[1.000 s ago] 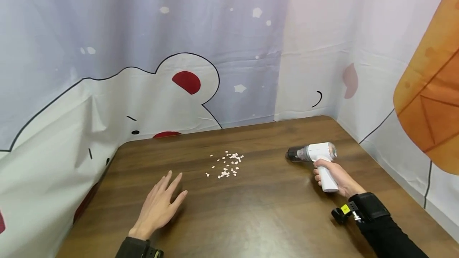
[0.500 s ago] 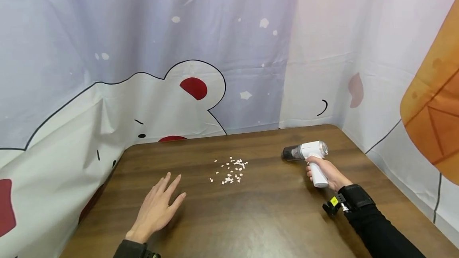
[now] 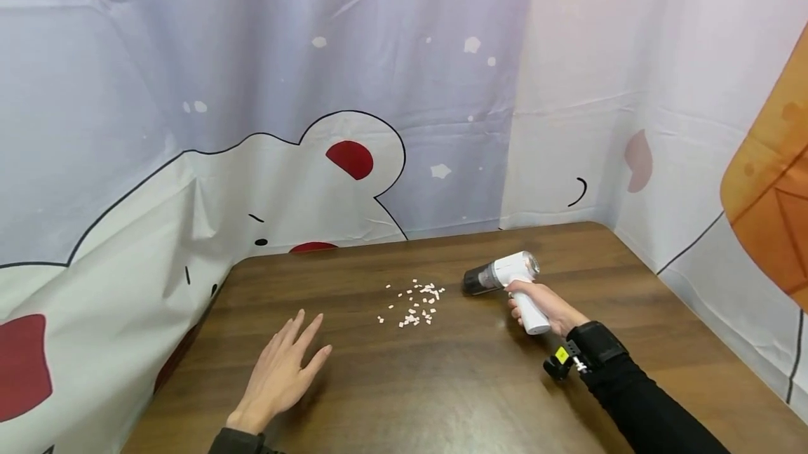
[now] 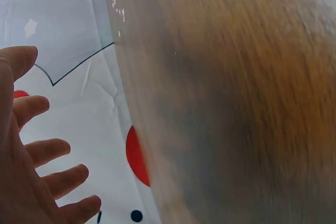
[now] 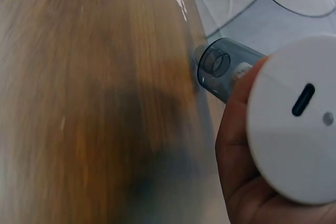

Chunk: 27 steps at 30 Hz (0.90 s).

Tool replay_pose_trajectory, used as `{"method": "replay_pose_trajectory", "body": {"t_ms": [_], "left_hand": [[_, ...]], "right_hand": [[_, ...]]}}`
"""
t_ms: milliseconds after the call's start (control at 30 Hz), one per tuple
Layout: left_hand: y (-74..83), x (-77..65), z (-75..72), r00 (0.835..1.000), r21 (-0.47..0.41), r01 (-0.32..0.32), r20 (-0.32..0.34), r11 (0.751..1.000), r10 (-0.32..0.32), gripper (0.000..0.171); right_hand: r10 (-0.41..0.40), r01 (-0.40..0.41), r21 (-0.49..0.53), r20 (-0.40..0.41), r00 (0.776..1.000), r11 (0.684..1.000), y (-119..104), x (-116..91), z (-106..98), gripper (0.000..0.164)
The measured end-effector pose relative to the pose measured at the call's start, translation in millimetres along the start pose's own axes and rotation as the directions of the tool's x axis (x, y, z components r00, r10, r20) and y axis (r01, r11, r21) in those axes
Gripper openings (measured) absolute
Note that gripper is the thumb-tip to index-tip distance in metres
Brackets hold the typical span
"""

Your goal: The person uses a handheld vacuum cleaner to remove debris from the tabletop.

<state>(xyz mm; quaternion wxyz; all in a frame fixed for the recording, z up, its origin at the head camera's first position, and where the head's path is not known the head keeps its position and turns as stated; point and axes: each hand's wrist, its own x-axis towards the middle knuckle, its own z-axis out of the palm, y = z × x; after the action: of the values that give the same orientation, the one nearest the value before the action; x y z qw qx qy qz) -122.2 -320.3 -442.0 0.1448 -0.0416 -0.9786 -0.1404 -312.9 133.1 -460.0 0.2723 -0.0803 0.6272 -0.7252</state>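
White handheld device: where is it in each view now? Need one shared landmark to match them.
Head: white handheld device right of centre, gripped by the right hand.
Left wrist: not in this picture.
Right wrist: right side, its round white base nearest the camera.
Shared landmark: white bits, near centre in head, top left of centre in left wrist, top middle in right wrist.

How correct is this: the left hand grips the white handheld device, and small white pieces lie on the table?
Wrong hand: the right hand grips the white device, as the head view shows. Small white pieces do lie on the table.
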Motion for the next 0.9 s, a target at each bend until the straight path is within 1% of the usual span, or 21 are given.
{"method": "replay_pose_trajectory", "body": {"t_ms": [133,333,533,667,900], "left_hand": [[-2.4,-3.4,0.2,1.0,-0.015,0.019,0.007,1.0,-0.019,0.061],[-3.5,-5.2,5.1,0.998,-0.031,0.042,0.04,0.999,-0.04,0.063],[-5.0,-5.9,5.8,0.999,-0.02,0.036,0.024,0.999,-0.036,0.062],[-5.9,-5.9,4.1,0.999,-0.018,0.046,0.03,0.999,-0.045,0.062],[-6.3,-4.6,3.6,0.998,-0.009,0.055,0.035,0.998,-0.054,0.062]], "right_hand": [[0.01,-0.011,0.012,0.026,1.0,1.0,3,9,11,0.012],[0.019,-0.019,0.013,0.009,1.0,1.0,6,14,22,0.012],[0.006,-0.006,0.006,0.0,1.0,1.0,7,20,35,0.012],[0.003,-0.003,0.003,0.009,1.0,1.0,7,23,42,0.011],[-0.016,0.015,-0.061,-0.016,1.0,0.998,1,28,51,0.014]]}}
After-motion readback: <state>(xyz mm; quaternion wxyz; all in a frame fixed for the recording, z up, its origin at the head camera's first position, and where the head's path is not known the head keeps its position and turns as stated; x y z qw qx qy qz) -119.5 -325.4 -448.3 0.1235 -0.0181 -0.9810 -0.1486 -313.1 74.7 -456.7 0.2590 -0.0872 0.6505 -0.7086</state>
